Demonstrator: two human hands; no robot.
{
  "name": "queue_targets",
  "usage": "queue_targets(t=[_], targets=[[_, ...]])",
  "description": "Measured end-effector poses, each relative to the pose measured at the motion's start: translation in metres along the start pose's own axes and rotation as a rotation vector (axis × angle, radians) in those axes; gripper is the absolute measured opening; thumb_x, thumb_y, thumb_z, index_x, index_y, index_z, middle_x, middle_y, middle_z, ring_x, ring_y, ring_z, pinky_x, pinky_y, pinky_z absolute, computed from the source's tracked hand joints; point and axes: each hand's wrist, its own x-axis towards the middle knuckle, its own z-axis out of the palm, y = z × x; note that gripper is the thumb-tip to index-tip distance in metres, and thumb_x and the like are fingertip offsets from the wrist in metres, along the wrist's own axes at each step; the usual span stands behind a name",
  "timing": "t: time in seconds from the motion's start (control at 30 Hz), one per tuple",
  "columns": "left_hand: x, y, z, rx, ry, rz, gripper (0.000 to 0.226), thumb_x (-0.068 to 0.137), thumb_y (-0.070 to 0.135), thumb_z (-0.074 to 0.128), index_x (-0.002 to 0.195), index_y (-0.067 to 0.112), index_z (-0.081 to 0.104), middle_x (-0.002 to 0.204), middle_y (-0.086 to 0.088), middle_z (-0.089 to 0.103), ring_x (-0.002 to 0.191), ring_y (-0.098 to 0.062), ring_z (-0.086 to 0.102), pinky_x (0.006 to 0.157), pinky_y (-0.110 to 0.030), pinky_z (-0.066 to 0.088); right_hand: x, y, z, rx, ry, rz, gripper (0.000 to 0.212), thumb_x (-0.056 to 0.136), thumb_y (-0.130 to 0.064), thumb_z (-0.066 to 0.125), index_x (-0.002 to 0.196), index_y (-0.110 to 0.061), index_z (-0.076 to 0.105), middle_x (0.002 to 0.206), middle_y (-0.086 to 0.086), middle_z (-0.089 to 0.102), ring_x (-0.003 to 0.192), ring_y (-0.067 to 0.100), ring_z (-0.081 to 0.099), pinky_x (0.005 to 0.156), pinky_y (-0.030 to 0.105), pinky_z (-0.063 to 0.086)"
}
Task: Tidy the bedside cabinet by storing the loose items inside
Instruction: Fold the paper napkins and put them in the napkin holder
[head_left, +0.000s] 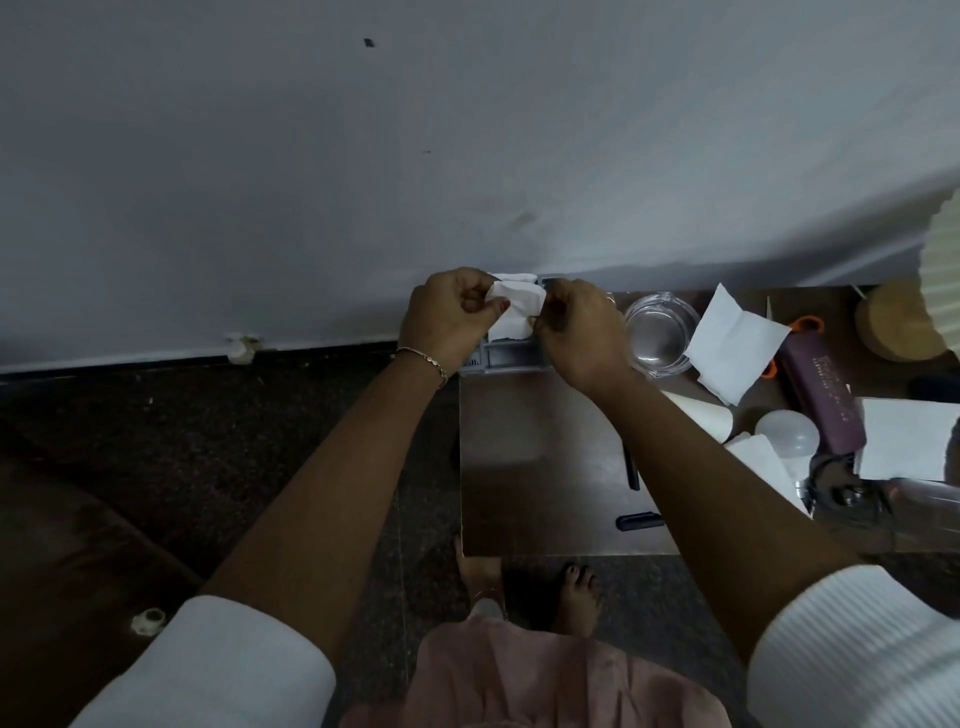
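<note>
Tissue | crumpled, long axis roughly left-right | left hand pinches one end | right hand pinches other

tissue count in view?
4 tissues: one pinched between left hand and right hand, one beside the glass dish, one by the bulb, one at right edge. More may be hidden.

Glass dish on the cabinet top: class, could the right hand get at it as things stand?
Probably yes, once freed. The glass dish lies beside the right hand with nothing between them, but that hand and the left hand both pinch a tissue, so it must let go first.
</note>
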Motion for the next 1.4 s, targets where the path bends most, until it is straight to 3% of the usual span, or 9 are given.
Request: queue_targets(t=[0.33,0.47,0.7,0.87,1.03,1.1,1.2,1.23,1.4], targets=[[0.002,-0.004,0.007,0.207,0.034,0.069,0.027,0.077,0.019,0.073,0.102,0.008,0.072,0.091,-0.011,0.070,0.082,-0.023,0.066,0.078,-0.030,0.054,-0.001,0.004,0.007,-0.038,0.047,-0.034,0.026,0.082,-0.019,0.068,0.107,-0.014,0.067,0.107,0.010,0.063,0.099,0.030,0.057,0.084,0.038,0.046],[-0.001,0.000,0.009,0.171,0.098,0.112,0.026,0.078,0.017,0.074,0.101,0.006,0.071,0.100,-0.010,0.069,0.082,-0.016,0.064,0.078,-0.026,0.053,-0.003,0.003,0.005,-0.031,0.110,-0.088,0.020,0.079,-0.013,0.067,0.098,-0.011,0.068,0.099,0.010,0.064,0.093,0.032,0.059,0.079,0.040,0.048],[-0.010,-0.009,0.010,0.096,0.038,0.062,0.022,0.078,0.017,0.074,0.098,0.009,0.073,0.095,-0.010,0.074,0.084,-0.020,0.069,0.080,-0.038,0.057,-0.004,0.008,0.006,-0.097,0.081,-0.086,0.021,0.082,-0.015,0.065,0.102,-0.018,0.069,0.103,0.008,0.064,0.099,0.029,0.058,0.085,0.037,0.042],[-0.020,-0.009,0.011,0.028,0.032,0.040,0.019,0.076,0.012,0.075,0.096,0.011,0.073,0.092,-0.008,0.074,0.083,-0.018,0.070,0.079,-0.031,0.058,-0.009,0.010,0.005,-0.086,0.059,-0.077,0.022,0.080,-0.016,0.063,0.101,-0.016,0.068,0.104,0.009,0.063,0.100,0.030,0.057,0.085,0.038,0.040],[-0.034,-0.024,0.019,0.014,-0.008,0.059,0.031,0.070,0.002,0.070,0.095,0.020,0.074,0.096,-0.007,0.073,0.088,-0.020,0.069,0.080,-0.042,0.057,-0.020,0.013,0.008,-0.080,0.066,-0.054,0.024,0.078,-0.012,0.062,0.101,-0.017,0.069,0.103,0.008,0.060,0.102,0.029,0.054,0.082,0.035,0.035],[-0.037,-0.024,0.020,0.048,-0.003,0.061,0.035,0.068,-0.004,0.066,0.095,0.017,0.074,0.096,-0.008,0.070,0.087,-0.020,0.067,0.079,-0.038,0.057,-0.020,0.013,0.010,-0.079,0.065,-0.050,0.026,0.077,-0.012,0.062,0.101,-0.019,0.069,0.104,0.006,0.060,0.103,0.027,0.053,0.083,0.034,0.033],[-0.040,-0.020,0.017,0.154,0.029,0.125,0.032,0.068,-0.006,0.066,0.091,0.014,0.075,0.096,-0.007,0.067,0.085,-0.015,0.063,0.077,-0.012,0.049,-0.020,0.014,0.011,-0.060,0.072,-0.044,0.027,0.076,-0.011,0.063,0.100,-0.021,0.069,0.104,0.005,0.060,0.103,0.026,0.053,0.084,0.034,0.034],[-0.040,-0.019,0.015,0.198,0.042,0.151,0.030,0.068,-0.004,0.067,0.089,0.015,0.075,0.096,-0.006,0.067,0.088,-0.016,0.062,0.077,-0.010,0.046,-0.020,0.014,0.010,-0.057,0.072,-0.041,0.027,0.075,-0.011,0.063,0.100,-0.021,0.069,0.104,0.005,0.060,0.103,0.026,0.053,0.085,0.035,0.035],[-0.042,-0.018,0.009,0.279,0.032,0.214,0.022,0.066,0.011,0.069,0.086,0.020,0.073,0.094,0.000,0.069,0.092,-0.022,0.062,0.079,-0.032,0.051,-0.024,0.015,0.010,-0.004,0.060,-0.045,0.028,0.073,-0.016,0.064,0.101,-0.019,0.068,0.103,0.005,0.059,0.102,0.026,0.053,0.086,0.036,0.035]])
